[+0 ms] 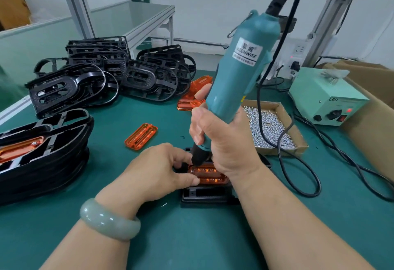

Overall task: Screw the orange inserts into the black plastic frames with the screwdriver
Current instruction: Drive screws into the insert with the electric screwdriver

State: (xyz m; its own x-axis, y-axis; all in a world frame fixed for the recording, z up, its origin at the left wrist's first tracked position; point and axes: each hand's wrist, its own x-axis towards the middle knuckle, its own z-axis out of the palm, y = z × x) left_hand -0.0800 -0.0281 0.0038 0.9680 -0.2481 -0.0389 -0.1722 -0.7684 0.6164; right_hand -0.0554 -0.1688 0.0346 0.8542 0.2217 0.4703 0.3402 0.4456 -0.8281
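Observation:
A black plastic frame [204,195] lies on the green mat in front of me with an orange insert [210,176] seated in it. My right hand [221,139] grips the teal electric screwdriver [238,73], held upright with its black tip down at the insert's upper left corner. My left hand [157,169] pinches the frame and insert beside the tip; its fingers hide the screw spot. A loose orange insert [141,135] lies further left, and more orange inserts [197,90] lie behind the screwdriver.
A pile of black frames [110,76] fills the back left. A stack of frames fitted with orange inserts [40,154] stands at the left edge. A cardboard tray of screws [270,129] and the pale green power unit [326,97] with trailing black cable [298,180] sit right.

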